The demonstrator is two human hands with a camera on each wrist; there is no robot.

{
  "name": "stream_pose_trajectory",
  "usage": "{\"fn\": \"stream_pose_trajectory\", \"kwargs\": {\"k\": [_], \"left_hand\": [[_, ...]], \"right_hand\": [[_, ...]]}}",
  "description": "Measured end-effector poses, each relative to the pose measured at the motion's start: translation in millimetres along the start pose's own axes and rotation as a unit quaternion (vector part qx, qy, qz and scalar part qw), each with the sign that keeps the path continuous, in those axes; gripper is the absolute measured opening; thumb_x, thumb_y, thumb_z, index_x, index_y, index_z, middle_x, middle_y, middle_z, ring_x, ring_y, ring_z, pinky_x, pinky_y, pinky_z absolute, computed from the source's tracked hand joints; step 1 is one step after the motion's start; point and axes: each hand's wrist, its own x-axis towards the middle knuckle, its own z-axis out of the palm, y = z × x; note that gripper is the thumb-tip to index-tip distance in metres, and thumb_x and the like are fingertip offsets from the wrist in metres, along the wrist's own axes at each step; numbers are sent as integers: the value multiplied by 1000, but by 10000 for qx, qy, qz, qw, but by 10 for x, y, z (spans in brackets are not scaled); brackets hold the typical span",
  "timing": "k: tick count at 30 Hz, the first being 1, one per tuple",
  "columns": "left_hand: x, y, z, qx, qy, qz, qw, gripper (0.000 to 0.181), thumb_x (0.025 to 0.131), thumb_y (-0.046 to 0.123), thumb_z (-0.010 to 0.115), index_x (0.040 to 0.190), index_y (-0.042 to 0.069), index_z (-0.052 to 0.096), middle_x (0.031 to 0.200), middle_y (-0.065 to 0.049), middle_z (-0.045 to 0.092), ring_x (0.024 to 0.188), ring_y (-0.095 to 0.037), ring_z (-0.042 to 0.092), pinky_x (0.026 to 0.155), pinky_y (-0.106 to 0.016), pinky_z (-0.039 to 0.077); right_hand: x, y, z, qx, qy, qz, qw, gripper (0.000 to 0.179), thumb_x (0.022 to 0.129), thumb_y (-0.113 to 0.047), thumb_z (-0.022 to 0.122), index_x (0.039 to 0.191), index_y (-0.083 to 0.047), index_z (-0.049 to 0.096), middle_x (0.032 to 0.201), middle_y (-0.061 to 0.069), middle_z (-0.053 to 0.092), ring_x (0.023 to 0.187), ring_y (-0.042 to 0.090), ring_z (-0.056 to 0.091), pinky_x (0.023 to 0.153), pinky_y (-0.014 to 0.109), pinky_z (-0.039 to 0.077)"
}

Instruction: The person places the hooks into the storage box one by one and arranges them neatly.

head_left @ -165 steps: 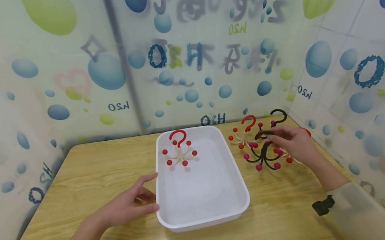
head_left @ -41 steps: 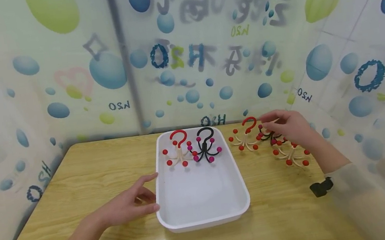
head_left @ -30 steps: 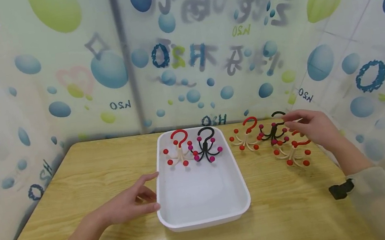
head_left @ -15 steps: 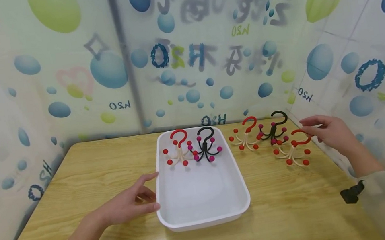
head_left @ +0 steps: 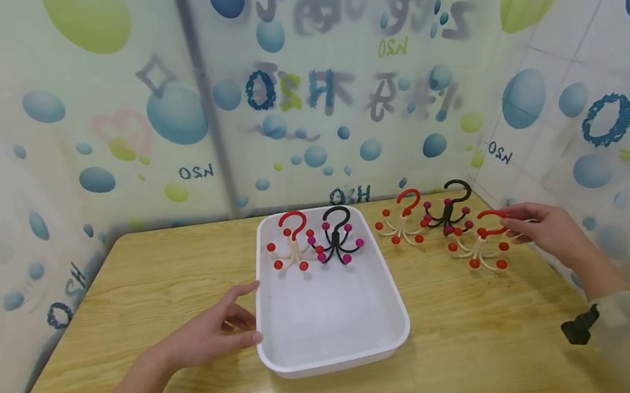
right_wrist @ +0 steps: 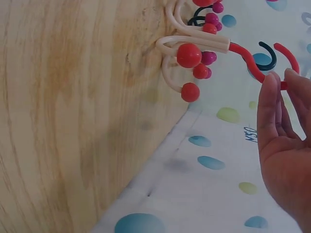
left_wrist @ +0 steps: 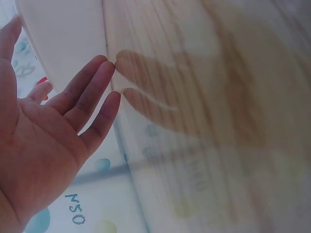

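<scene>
The cream hanger point(head_left: 480, 248) stands on the wood-grained table point(head_left: 471, 335) at the right, its curved arms tipped with round, glossy red balls point(right_wrist: 188, 55) below a smooth red hook point(right_wrist: 250, 61), which the right hand point(head_left: 547, 232) pinches between thumb and fingertips. Half a second ago that hand was slightly higher. Behind stand a black hanger point(head_left: 447, 213) with magenta balls and a second cream hanger point(head_left: 403, 228). The left hand point(head_left: 213, 332), fingers extended and gripping nothing, touches the white, round-cornered tray point(head_left: 330, 314)
</scene>
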Motion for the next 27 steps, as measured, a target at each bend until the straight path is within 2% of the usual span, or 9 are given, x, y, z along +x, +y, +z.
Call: {"fn": "stream_pose_trajectory", "kwargs": {"k": [4,6,9,12,17,20,27], "left_hand": [[-3,4,5,8,10,13,10000,89,104,44,77,172,21,24,126,-2,76,120,-22,69,103,-46,57],[-4,4,6,20,13,13,10000,89,104,44,77,172,20,24,126,-2,76,120,-22,69,103,-46,57],[-7,5,5,27,13,12,10000,89,104,44,76,172,20,24,126,-1,76,121,-22,69,103,-45,57],[-9,3,4,46,14,22,10000,89,104,44,76,172,20,24,126,-1,76,121,-22,69,103,-42,58],[-12,-8,9,46,38,97,9999,87,104,44,76,171,21,25,125,-1,77,120,-23,70,101,-38,58],[-13,-14,10,37,43,142,9999,87,104,43,77,171,21,26,124,-1,77,120,-23,70,101,-37,58],[-15,-10,8,29,47,155,9999,87,104,43,76,171,21,26,124,-1,77,119,-23,70,101,-38,58]], "right_hand": [[10,41,14,264,27,6,9996,52,116,-29,59,152,8,55,116,3,77,90,4,76,79,18,62],[16,53,23,384,31,-28,9993,51,116,-28,59,151,9,55,107,-10,76,89,1,76,79,17,62],[19,68,39,502,26,-88,9987,50,116,-26,59,150,10,55,101,-20,73,88,-1,75,79,18,63],[17,82,60,518,67,-135,9985,50,116,-27,59,149,11,55,99,-22,72,88,-2,75,80,18,63],[-3,95,109,452,279,-145,9985,51,114,-32,62,146,7,59,102,-17,75,86,-4,74,79,18,63],[-23,94,130,416,391,-165,9982,51,114,-35,62,145,5,61,102,-18,75,86,-5,73,77,17,62],[-87,32,124,92,662,-308,9973,54,112,-42,64,144,2,64,98,-21,71,82,-1,68,73,16,60]]}}
